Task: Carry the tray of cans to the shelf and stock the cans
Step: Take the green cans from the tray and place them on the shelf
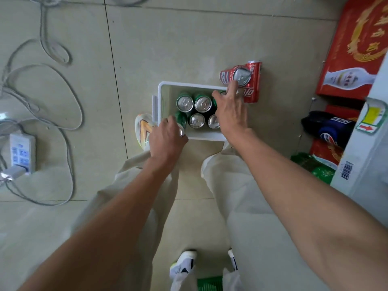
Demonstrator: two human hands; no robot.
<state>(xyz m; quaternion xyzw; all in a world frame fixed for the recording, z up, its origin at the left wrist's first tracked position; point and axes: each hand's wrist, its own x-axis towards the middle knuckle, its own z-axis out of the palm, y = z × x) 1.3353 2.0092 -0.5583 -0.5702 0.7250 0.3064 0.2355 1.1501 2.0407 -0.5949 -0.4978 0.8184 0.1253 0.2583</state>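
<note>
A white tray (165, 95) sits on the tiled floor between my feet, holding several green cans (202, 103) with silver tops. My left hand (168, 139) is shut on one tilted green can (181, 120) at the tray's near left corner. My right hand (230, 110) reaches over the tray's right side with fingers spread, its fingertips touching the silver top of a red-and-blue can (233, 75) just beyond the rim. A red cola can (253, 87) stands on the floor next to that can. My right hand hides part of the tray's right side.
Red gift boxes (357, 49) and dark Pepsi bottles (329, 127) lie at the right beside a white cabinet (363, 148). A power strip (22, 153) with looping grey cables (63, 85) covers the floor at left. Green packaging (317, 168) lies at the cabinet's base.
</note>
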